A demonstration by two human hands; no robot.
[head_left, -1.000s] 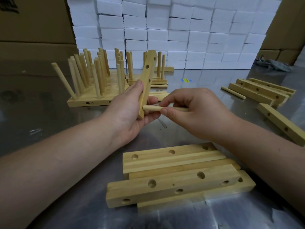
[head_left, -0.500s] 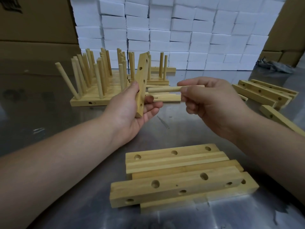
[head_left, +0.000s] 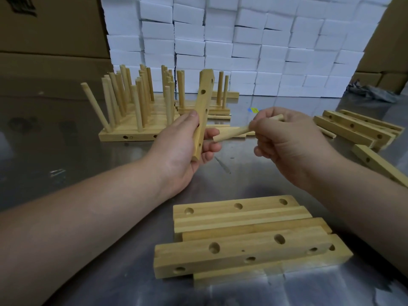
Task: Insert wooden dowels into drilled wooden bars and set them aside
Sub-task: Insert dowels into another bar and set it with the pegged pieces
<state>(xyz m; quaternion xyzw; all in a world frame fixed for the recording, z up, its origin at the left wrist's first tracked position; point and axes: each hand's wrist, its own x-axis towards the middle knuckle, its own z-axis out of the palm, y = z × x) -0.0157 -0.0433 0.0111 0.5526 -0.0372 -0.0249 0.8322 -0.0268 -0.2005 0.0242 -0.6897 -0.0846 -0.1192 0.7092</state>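
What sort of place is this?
Probably a small assembly workshop or warehouse: a steel worktable, a wall of stacked white boxes, brown cartons, and batches of identical drilled bars.

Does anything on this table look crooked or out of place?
One thing: the leftmost dowel in the finished bars at the back leans sharply left, while its neighbours stand nearly upright. Nothing looks broken.

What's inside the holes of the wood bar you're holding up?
Nothing: the holes that show in the bar are empty. The peg in the right hand is outside it. The left hand covers part of the bar, hiding any hole there.
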